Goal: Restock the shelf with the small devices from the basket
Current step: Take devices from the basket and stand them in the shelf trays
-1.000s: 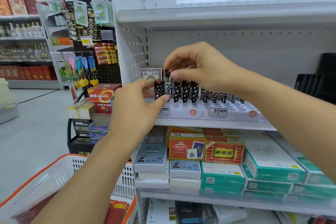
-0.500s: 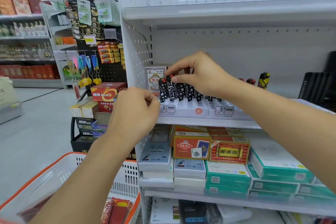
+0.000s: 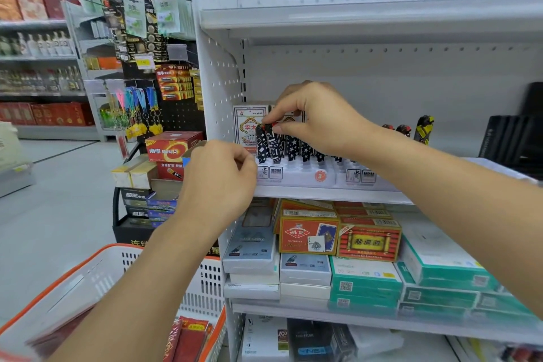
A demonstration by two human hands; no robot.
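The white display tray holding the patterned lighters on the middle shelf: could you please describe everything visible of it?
The white display tray looks like moulded plastic, with small black-and-grey labels and a round orange sticker on its front face. It sits at the front left of the white metal shelf. A row of black-and-white patterned lighters stands upright in it. The right hand pinches the top of one lighter near the row's left end. The left hand, fingers curled, overlaps the tray's left end; contact is unclear.
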